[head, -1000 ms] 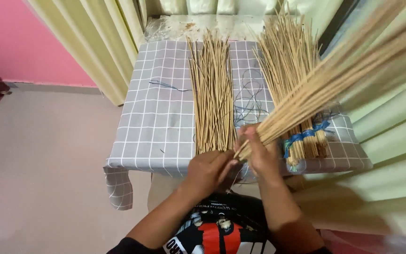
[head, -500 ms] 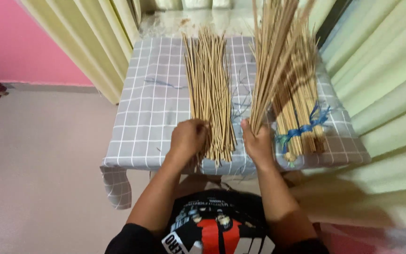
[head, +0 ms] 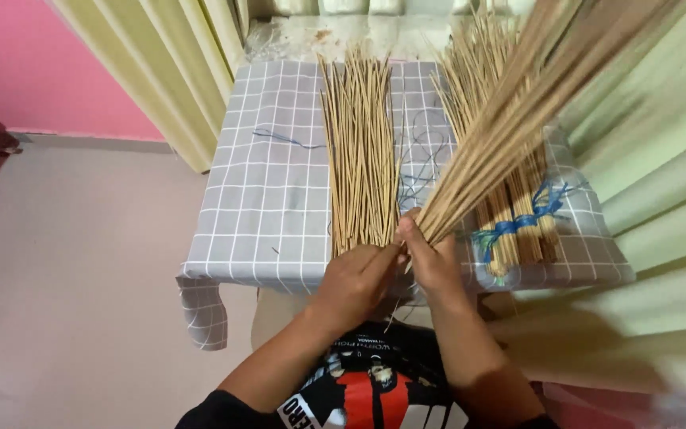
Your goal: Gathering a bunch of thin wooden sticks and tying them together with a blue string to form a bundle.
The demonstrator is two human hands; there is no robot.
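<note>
**What you can't make out**

Toward one o'clock, your raised bundle of sticks point(head: 518, 119) blurs and runs off the top edge. Its butt ends vanish inside your right hand point(head: 432, 266). Your left hand point(head: 356, 280) probably covers the flat pile's point(head: 359, 151) near ends.

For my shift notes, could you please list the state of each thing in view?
Right hand: gripping a fanned bunch of thin tan sticks, raised and tilted.
Left hand: on the loose flat pile of tan sticks.
Blue-tied stick bundle: lying bound.
Grey checked tablecloth: spread, corner hanging.
</note>
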